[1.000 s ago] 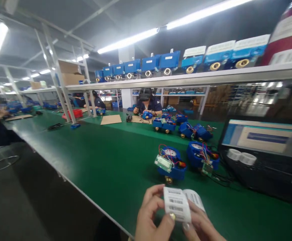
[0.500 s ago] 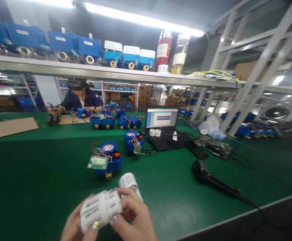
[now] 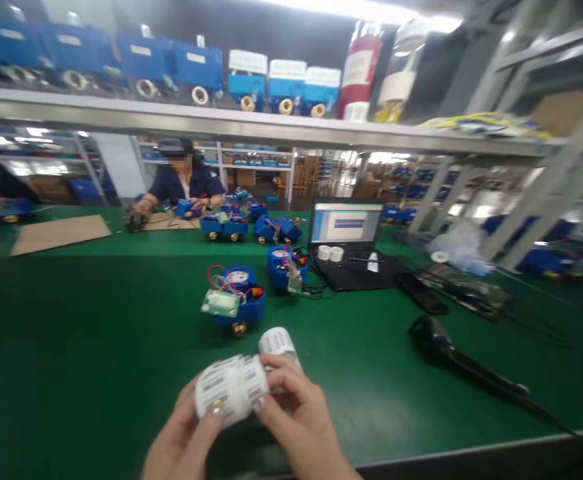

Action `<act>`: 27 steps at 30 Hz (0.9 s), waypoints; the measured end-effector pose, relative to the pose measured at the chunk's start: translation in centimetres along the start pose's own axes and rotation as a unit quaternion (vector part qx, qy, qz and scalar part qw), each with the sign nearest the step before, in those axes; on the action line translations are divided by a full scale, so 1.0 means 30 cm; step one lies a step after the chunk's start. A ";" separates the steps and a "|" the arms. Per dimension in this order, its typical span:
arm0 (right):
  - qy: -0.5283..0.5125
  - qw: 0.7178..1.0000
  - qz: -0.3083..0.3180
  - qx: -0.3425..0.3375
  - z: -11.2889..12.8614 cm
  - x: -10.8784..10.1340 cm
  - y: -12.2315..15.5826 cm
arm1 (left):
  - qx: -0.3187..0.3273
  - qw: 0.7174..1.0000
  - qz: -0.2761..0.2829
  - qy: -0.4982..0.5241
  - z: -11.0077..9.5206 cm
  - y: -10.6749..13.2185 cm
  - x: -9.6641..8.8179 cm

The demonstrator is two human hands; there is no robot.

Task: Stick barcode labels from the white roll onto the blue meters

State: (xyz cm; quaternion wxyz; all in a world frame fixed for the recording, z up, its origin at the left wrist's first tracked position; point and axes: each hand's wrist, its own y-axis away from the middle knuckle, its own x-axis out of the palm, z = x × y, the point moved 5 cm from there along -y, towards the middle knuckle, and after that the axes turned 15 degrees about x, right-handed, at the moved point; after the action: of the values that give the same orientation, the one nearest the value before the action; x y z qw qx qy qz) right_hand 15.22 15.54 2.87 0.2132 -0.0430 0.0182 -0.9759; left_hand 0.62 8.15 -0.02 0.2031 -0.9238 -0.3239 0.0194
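Observation:
Both of my hands hold a white strip of barcode labels curled over the near part of the green table. My left hand pinches its left end, thumb on top. My right hand grips the right side, where the strip runs back to a small label roll. Just beyond the roll stands a blue water meter with loose red and blue wires and a small green display board hanging at its front. A second wired blue meter sits behind it.
A black handheld scanner with its cable lies to the right. An open laptop with two small white rolls on it stands behind the meters. Across the table a person in dark blue works among more meters. A shelf overhead carries blue meters and bottles.
The view swung from the left part of the line to the workstation. The label strip, held up flat a second ago, is now curled down into a roll between my hands.

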 end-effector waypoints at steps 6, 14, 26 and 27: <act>0.063 0.998 0.011 0.009 -0.028 -0.015 0.007 | -0.072 0.996 -0.008 0.056 -0.058 0.012 0.036; 0.082 0.996 -0.001 -0.023 -0.030 -0.012 0.005 | -0.056 0.992 0.013 0.114 -0.042 0.030 0.024; 0.310 0.937 0.069 -0.143 0.013 0.060 0.026 | -0.115 0.977 0.003 0.177 -0.032 0.047 0.067; 0.324 0.932 0.081 -0.144 0.026 0.060 0.018 | -0.115 0.979 0.003 0.169 -0.033 0.043 0.059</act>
State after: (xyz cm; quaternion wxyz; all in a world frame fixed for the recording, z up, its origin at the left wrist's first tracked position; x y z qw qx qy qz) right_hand 13.89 14.29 3.74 0.2659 0.2468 0.2298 -0.9031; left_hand 2.93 7.95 0.55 0.1476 -0.9317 -0.2823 -0.1743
